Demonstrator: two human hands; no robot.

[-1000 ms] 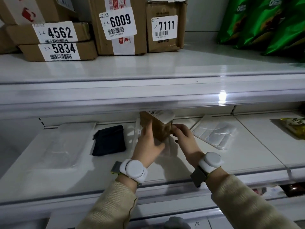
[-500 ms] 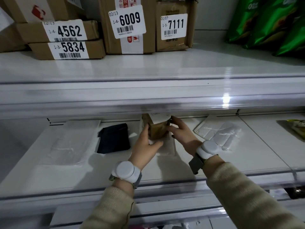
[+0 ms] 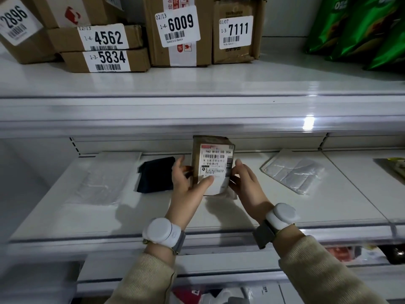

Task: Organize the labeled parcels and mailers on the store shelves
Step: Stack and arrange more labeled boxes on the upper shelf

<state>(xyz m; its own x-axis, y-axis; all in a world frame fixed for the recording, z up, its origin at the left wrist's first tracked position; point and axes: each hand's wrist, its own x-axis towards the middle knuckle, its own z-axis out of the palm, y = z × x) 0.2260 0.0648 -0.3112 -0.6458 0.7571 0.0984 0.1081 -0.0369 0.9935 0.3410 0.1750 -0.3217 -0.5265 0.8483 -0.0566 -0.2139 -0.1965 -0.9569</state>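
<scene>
A small brown cardboard parcel (image 3: 213, 154) with a white shipping label facing me stands upright over the middle shelf (image 3: 219, 218). My left hand (image 3: 186, 185) grips its left side, thumb pressed on the label. Its right side rests against my right hand (image 3: 245, 183). Lying flat on the same shelf are a dark blue mailer (image 3: 155, 175) just left of my left hand, a clear plastic mailer (image 3: 98, 183) farther left, and a clear bubble mailer (image 3: 293, 172) to the right.
The upper shelf (image 3: 197, 84) carries labeled cardboard boxes: 2896 (image 3: 15, 20), 4562 (image 3: 103, 38), 5834 (image 3: 107, 60), 6009 (image 3: 177, 25), 7111 (image 3: 236, 31). Green snack bags (image 3: 359, 27) stand at its right end. A packet (image 3: 396, 167) lies at the far right of the middle shelf.
The parcel has been turned in both hands, so its shipping label now faces me instead of pointing upward. The view has shifted right, bringing box 2896 into sight.
</scene>
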